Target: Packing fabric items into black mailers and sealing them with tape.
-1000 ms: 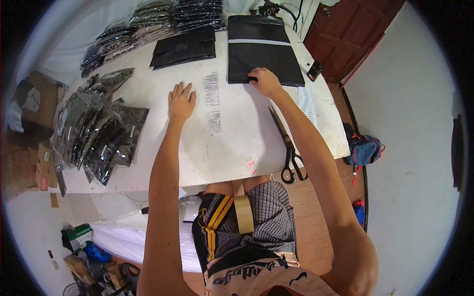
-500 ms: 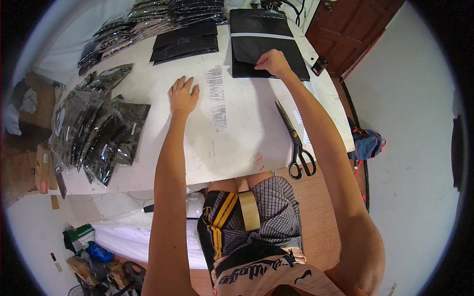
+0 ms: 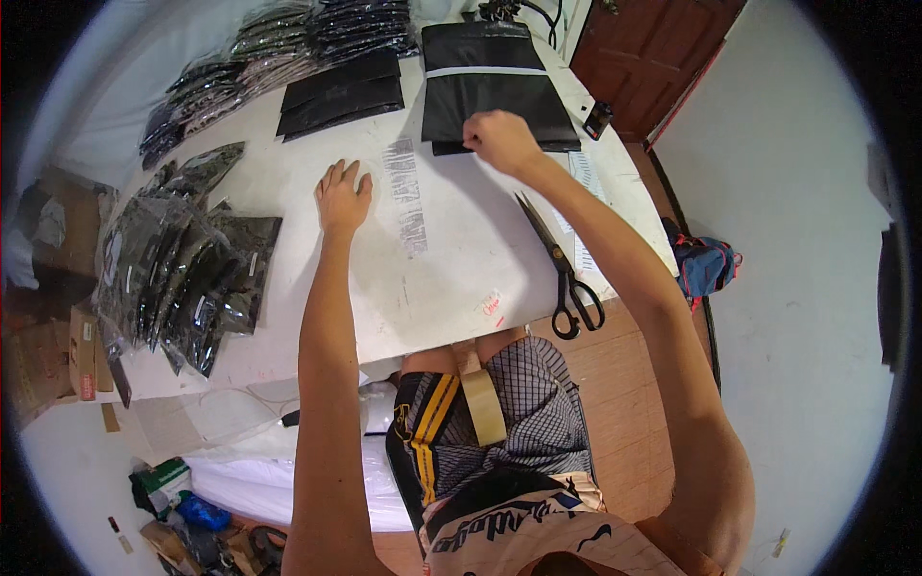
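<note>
My right hand is closed, its fingers pinched at the front edge of a stack of black plastic bags at the far middle of the table. The fingertips are partly hidden, but they seem to hold the top bag's edge. My left hand lies open on the white tabletop with its fingers spread, holding nothing. Between the hands, a strip of worn silvery tape is stuck to the table. Large black-handled scissors rest below my right forearm, handles over the table's near edge.
Clear-wrapped dark garments are heaped at the left. More packed garments and a few flat black packages lie at the back. Printed label sheets and a small black device sit at the right. A tape roll is on my lap.
The view has shifted slightly. My right hand has come a little nearer along the bag stack, and the bag's lifted front corner now lies flatter. My left hand stays on the table.
</note>
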A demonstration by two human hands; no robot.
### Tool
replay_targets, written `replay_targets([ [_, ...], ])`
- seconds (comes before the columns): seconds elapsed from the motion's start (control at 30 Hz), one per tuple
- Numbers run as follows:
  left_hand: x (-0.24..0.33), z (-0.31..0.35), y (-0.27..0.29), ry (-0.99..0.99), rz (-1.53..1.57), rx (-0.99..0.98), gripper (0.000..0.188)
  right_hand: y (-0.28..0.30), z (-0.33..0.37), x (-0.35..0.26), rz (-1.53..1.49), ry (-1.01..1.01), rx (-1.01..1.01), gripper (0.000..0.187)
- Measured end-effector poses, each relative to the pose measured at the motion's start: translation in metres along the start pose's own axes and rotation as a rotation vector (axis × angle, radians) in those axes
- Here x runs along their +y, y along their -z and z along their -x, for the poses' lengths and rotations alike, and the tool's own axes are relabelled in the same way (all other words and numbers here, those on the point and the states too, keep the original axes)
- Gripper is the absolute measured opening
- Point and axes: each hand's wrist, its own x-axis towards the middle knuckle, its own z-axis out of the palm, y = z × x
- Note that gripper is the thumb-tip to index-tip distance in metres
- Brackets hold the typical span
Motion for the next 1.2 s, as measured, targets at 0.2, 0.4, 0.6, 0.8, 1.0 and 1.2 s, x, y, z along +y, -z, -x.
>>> replay_targets([
  [0.2,0.004,0.017,0.022,0.157,0.429,-0.029,0.047,-0.001,0.006,-0.065,-0.150,0.094,0.133,0.008],
  [0.4,0.096,0.071,0.081,0.643,1.604,-0.054,0.072,0.002,-0.017,-0.126,-0.212,0.053,0.160,0.012],
  [0.6,0.105,0.086,0.133,0.573,1.963,0.341,0.070,0.012,-0.024,-0.225,-0.402,0.044,-0.116,0.021],
  [0.8,0.023,0.100,0.148,0.996,1.679,0.079,0.040,-0.014,-0.019,-0.178,-0.671,-0.030,0.128,0.022],
  [1.0,-0.066,0.042,0.145,0.671,0.992,-0.274,0.043,-0.059,0.048,-0.077,-0.117,-0.117,-0.098,0.043],
  [1.2,-0.126,-0.020,0.162,0.605,0.733,-0.334,0.044,-0.055,0.065,-0.107,0.020,-0.262,-0.093,0.058],
])
